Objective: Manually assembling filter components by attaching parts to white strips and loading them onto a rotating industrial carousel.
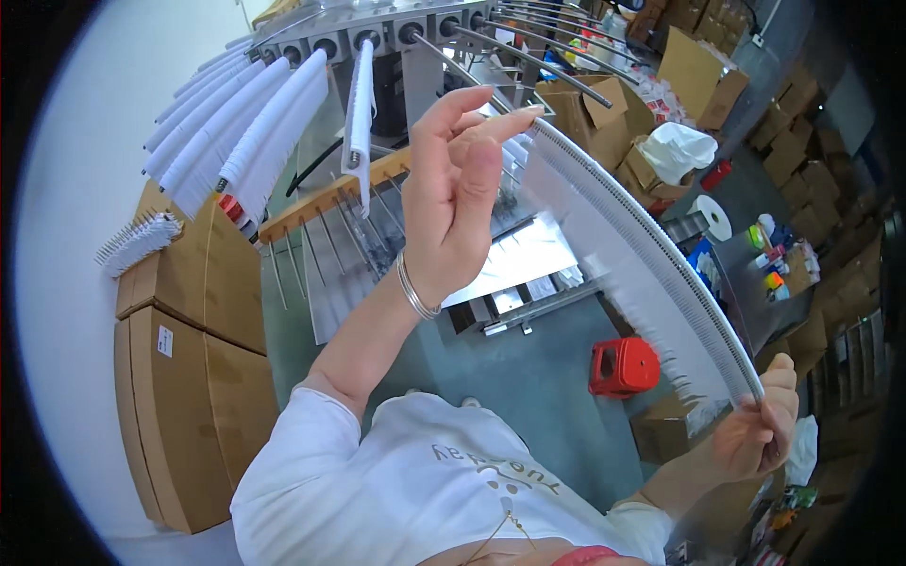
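Note:
A long, bowed coil strip (pixel 651 223) with a fringe of thin white sheets slants down from upper centre to lower right. My right hand (pixel 758 424) is closed around its lower end. At its upper end my left hand (pixel 453 179) has bent fingers, the fingertips touching the strip where it meets a metal rod (pixel 453 61) of the machine (pixel 377 21). My left fingers partly hide that join, so whether the rod is inside the coil cannot be seen. Left of my hand, similar white-sheeted strips (pixel 274 132) hang on neighbouring rods; the rods to the right (pixel 547 66) are bare.
Below the machine is a wooden bar (pixel 330 200) with metal pins, beside a metal tray (pixel 519 255). Tall cardboard boxes (pixel 189 406) stand at left. A red stool (pixel 625 368) is on the floor, with open cartons (pixel 604 123) and a cluttered dark table (pixel 746 274) at right.

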Demonstrator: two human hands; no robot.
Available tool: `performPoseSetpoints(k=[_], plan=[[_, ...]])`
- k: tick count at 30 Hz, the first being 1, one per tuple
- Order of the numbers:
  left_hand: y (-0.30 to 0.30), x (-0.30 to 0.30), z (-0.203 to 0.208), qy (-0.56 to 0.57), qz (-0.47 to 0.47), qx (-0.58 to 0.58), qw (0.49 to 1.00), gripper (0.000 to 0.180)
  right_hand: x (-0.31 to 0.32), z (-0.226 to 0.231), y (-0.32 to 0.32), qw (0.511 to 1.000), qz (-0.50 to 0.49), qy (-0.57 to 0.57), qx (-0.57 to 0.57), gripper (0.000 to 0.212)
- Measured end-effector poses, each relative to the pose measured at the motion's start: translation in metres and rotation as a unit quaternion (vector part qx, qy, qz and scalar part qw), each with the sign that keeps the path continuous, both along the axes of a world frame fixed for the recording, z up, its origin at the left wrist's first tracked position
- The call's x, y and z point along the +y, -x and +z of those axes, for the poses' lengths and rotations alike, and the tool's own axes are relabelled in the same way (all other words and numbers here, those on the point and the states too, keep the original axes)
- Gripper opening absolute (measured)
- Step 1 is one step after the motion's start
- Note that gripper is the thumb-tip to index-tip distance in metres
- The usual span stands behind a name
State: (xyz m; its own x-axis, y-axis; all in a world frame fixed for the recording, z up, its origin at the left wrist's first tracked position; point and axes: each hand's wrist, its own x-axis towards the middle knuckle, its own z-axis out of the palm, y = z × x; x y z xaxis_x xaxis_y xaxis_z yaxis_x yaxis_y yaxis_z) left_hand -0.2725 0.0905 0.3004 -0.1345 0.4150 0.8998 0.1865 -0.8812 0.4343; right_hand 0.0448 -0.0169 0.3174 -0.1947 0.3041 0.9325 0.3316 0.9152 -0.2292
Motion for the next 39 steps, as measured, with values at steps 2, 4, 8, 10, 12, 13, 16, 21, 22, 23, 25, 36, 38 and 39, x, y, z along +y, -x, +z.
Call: performPoseSetpoints(k=[2, 4, 8, 10, 12, 13, 16, 21, 22, 23, 25, 36, 38, 39], plan=[[0.009, 0.009, -0.003, -0.03, 0.059, 0.049, 0.997, 0.037, -0.001, 0.004, 0.012, 0.997, -0.049, -0.046, -0.024, 0.029], [0.017, 0.012, -0.004, -0.059, 0.119, 0.097, 0.986, 0.04, -0.005, 0.009, 0.014, 0.995, -0.037, -0.045, -0.08, 0.026], [0.02, 0.014, -0.004, -0.101, 0.294, 0.211, 0.927, 0.045, -0.013, 0.013, 0.043, 0.985, -0.123, -0.071, -0.102, 0.027], [0.022, 0.015, -0.005, -0.134, 0.333, 0.225, 0.906, 0.046, -0.013, 0.015, 0.05, 0.981, -0.137, -0.077, -0.114, 0.026], [0.021, 0.014, -0.009, -0.116, 0.34, 0.212, 0.909, 0.049, -0.012, 0.017, 0.055, 0.979, -0.135, -0.079, -0.133, 0.024], [0.02, 0.015, -0.012, -0.116, 0.342, 0.209, 0.909, 0.049, -0.011, 0.018, 0.057, 0.978, -0.134, -0.081, -0.136, 0.024], [0.013, 0.01, -0.021, -0.017, 0.193, 0.092, 0.977, 0.051, -0.004, 0.021, 0.064, 0.977, -0.126, -0.074, -0.157, 0.021], [0.007, 0.003, -0.039, 0.045, 0.044, -0.021, 0.998, 0.052, 0.019, 0.031, 0.075, 0.97, -0.071, -0.091, -0.213, 0.02], [0.007, 0.001, -0.042, 0.053, 0.049, -0.003, 0.997, 0.052, 0.024, 0.034, 0.08, 0.97, -0.072, -0.09, -0.213, 0.02], [0.009, -0.002, -0.046, 0.052, 0.056, -0.006, 0.997, 0.052, 0.032, 0.037, 0.082, 0.969, -0.052, -0.09, -0.226, 0.02], [0.011, -0.008, -0.052, 0.08, 0.104, 0.048, 0.99, 0.05, 0.047, 0.04, 0.1, 0.964, -0.048, -0.099, -0.241, 0.021], [0.019, -0.024, -0.065, 0.123, 0.103, 0.066, 0.985, 0.046, 0.123, 0.042, 0.165, 0.977, 0.034, -0.061, -0.199, 0.016], [0.024, -0.025, -0.065, 0.123, 0.115, 0.07, 0.983, 0.042, 0.128, 0.038, 0.168, 0.982, 0.054, -0.048, -0.177, 0.016], [0.025, -0.026, -0.065, 0.122, 0.123, 0.073, 0.982, 0.038, 0.129, 0.036, 0.168, 0.985, 0.07, -0.035, -0.156, 0.015]])
